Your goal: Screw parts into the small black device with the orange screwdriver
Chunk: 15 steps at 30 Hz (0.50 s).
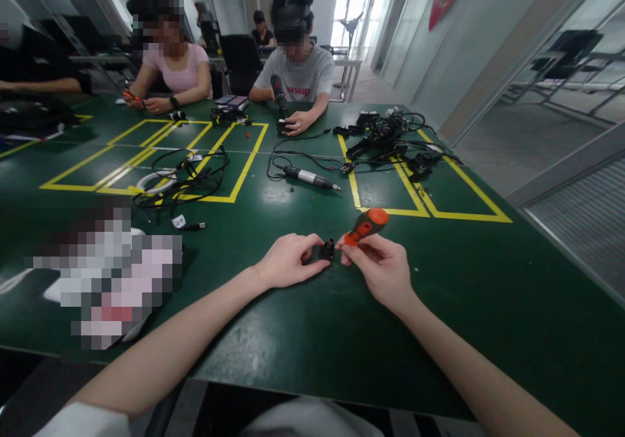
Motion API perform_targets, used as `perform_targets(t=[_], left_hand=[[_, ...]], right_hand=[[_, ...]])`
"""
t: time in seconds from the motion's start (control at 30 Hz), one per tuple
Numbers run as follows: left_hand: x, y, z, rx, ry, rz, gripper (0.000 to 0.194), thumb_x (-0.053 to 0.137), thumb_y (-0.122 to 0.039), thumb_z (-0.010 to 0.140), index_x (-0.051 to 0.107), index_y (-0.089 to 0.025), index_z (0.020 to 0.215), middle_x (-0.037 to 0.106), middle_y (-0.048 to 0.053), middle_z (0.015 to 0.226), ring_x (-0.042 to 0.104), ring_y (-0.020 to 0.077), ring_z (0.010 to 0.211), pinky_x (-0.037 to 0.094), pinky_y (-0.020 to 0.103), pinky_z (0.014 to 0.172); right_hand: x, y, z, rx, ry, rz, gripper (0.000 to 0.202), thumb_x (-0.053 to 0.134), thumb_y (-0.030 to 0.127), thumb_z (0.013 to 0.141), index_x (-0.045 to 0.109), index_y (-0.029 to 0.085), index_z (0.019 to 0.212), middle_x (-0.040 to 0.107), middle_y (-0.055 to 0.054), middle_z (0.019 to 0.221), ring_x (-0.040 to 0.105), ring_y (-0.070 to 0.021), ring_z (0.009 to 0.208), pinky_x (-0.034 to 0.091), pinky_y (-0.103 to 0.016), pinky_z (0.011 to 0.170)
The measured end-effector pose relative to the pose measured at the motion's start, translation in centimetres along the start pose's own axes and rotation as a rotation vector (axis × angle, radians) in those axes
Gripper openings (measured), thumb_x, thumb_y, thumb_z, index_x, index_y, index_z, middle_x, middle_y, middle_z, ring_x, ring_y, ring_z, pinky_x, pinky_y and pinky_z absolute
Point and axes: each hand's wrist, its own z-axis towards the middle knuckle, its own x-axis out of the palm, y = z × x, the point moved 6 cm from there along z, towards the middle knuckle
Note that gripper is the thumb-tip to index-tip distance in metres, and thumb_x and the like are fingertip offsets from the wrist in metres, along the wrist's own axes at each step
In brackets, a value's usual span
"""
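Note:
On the green table, my left hand (290, 260) pinches a small black cylindrical part (327, 250) between thumb and fingers; its exact kind is too small to make out. A narrower stub rises from the top of this part. Just right of it, my right hand (383, 264) is closed around the lower end of a screwdriver (366, 225) with an orange and black handle. The handle tilts up and to the right, its orange end on top. My right fingers hide the shaft and tip. A small gap separates the two hands.
Beyond my hands lies a pen-shaped electric screwdriver (311, 178) with its cord. Tangled black cables (385, 134) sit back right, more cables (195, 173) left. A blurred pinkish item (131, 281) lies near my left forearm. Across the table, a person in grey (305, 72) holds a power driver (278, 94).

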Motion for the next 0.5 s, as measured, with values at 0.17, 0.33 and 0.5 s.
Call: perform_targets(t=[0.17, 0.33, 0.5], left_hand=[[-0.02, 0.06, -0.02, 0.008, -0.009, -0.012, 0.022, 0.069, -0.042, 0.092, 0.066, -0.021, 0.100, 0.056, -0.006, 0.062, 0.054, 0.0135, 0.059, 0.034, 0.026, 0.062], [0.00, 0.03, -0.09, 0.004, -0.002, -0.021, 0.022, 0.068, -0.042, 0.093, 0.066, -0.021, 0.099, 0.056, -0.006, 0.062, 0.054, 0.0133, 0.058, 0.034, 0.026, 0.062], [0.05, 0.05, -0.06, 0.012, -0.005, -0.026, 0.022, 0.069, -0.041, 0.093, 0.066, -0.021, 0.100, 0.055, -0.007, 0.061, 0.053, 0.0125, 0.057, 0.035, 0.026, 0.063]], right_hand=[[0.57, -0.10, -0.11, 0.048, 0.063, 0.106, 0.030, 0.070, 0.050, 0.095, 0.072, 0.020, 0.099, 0.075, -0.005, 0.079, 0.066, -0.0137, 0.059, 0.060, -0.030, 0.060], [0.50, -0.39, -0.32, 0.081, 0.037, 0.101, 0.030, 0.078, 0.049, 0.088, 0.067, 0.021, 0.092, 0.074, -0.003, 0.075, 0.066, -0.0141, 0.059, 0.060, -0.030, 0.061], [0.11, -0.29, 0.06, 0.067, 0.005, 0.037, 0.035, 0.079, 0.053, 0.086, 0.071, 0.020, 0.078, 0.072, -0.004, 0.077, 0.063, -0.0139, 0.057, 0.058, -0.030, 0.056]])
